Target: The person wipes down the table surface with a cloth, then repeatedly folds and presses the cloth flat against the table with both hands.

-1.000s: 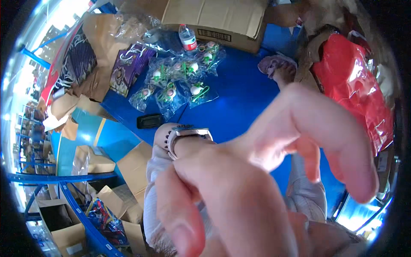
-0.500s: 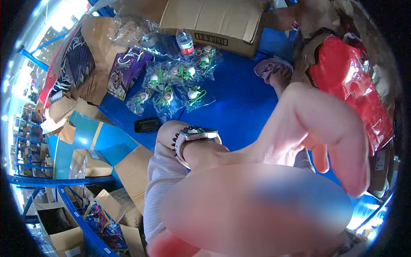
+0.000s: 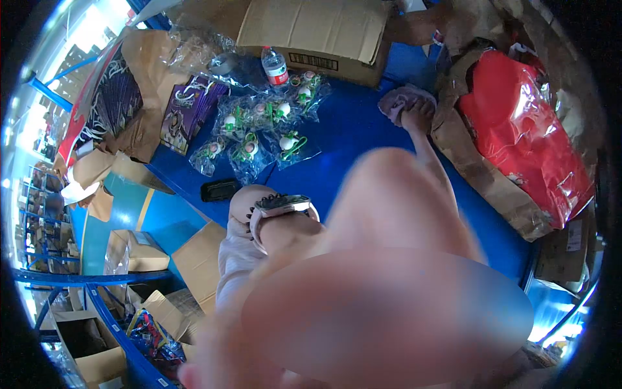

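Observation:
My right hand (image 3: 419, 115) reaches across the blue table and rests on a bunched pale purple cloth (image 3: 392, 106), its fingers closed over it. My left hand (image 3: 396, 194) is raised very close to the camera and smeared by motion. Its fingers cannot be made out, and a blurred oval covers the area below. A watch (image 3: 285, 205) with a pale strap and a dark beaded bracelet circle the left wrist. Beyond the left arm lie several small clear bags (image 3: 249, 149) holding white and green trinkets. A black tray-like object (image 3: 220, 190) lies near the left forearm.
A water bottle (image 3: 275, 67) stands before a cardboard box (image 3: 311, 29) at the back. Purple printed packs (image 3: 188, 113) lie at the left. On the right, red plastic packaging (image 3: 518, 123) sits in an opened carton. Open cartons (image 3: 91, 337) stand below left, beside a blue rail (image 3: 123, 334).
My left hand has swung left and turned, its hanging fingers now out of clear view. My right hand stays on the cloth. The view has shifted slightly.

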A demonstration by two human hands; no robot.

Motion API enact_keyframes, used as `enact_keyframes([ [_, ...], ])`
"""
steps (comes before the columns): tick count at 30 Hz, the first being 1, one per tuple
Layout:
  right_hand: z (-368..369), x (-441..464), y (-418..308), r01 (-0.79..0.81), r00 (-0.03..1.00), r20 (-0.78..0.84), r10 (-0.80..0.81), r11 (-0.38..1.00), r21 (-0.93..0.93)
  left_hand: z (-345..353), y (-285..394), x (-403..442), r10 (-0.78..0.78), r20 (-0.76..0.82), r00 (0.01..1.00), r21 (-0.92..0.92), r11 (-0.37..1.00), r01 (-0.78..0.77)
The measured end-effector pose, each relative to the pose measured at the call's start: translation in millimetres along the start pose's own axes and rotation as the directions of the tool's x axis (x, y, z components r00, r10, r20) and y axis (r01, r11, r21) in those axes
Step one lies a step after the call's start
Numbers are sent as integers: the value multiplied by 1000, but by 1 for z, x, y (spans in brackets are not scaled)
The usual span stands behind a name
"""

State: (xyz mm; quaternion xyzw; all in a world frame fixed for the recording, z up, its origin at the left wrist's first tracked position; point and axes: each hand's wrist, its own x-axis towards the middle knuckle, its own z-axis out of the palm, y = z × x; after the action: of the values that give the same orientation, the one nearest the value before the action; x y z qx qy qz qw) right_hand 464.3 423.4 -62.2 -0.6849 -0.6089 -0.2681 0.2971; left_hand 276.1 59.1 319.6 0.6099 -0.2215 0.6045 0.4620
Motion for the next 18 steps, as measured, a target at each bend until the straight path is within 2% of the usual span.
enact_keyframes([
  [2, -19, 6, -4, -75, 986, 155, 60, 993, 88, 3, 8, 0, 41, 15, 999, 22, 999, -42],
  [3, -25, 10, -4, -80, 987, 145, 68, 994, 75, 3, 14, -1, 65, 23, 998, 31, 997, -65],
  [5, -29, 13, -3, 2, 955, 294, -39, 992, 124, 6, 22, 1, 107, 31, 994, 45, 993, -108],
  [8, -46, 10, -9, -39, 978, 208, 4, 986, 164, 7, 33, 3, 173, 49, 984, 60, 983, -175],
  [10, -71, 21, -13, 175, 835, 544, -87, 978, -111, 8, 40, 4, 222, 63, 973, 66, 972, -226],
  [12, -53, 8, -4, 113, 958, 245, -150, 981, 160, 9, 49, 5, 281, 80, 956, 71, 955, -287],
  [13, -56, 4, -2, 112, 961, 233, -147, 981, 156, 8, 52, 3, 316, 88, 945, 77, 943, -323],
  [15, -68, -11, -4, 335, 919, 197, -341, 940, 61, 7, 60, 0, 401, 94, 911, 76, 910, -408],
  [16, -52, -25, 6, 507, 831, 40, -554, 727, -464, 6, 65, -2, 436, 84, 896, 82, 893, -442],
  [17, -71, -41, 7, 574, 784, 45, -619, 695, -433, 4, 69, -7, 474, 66, 878, 81, 874, -478],
  [18, -92, -56, 8, 639, 731, 50, -681, 656, -402, 0, 71, -10, 448, 13, 894, 114, 887, -447],
])
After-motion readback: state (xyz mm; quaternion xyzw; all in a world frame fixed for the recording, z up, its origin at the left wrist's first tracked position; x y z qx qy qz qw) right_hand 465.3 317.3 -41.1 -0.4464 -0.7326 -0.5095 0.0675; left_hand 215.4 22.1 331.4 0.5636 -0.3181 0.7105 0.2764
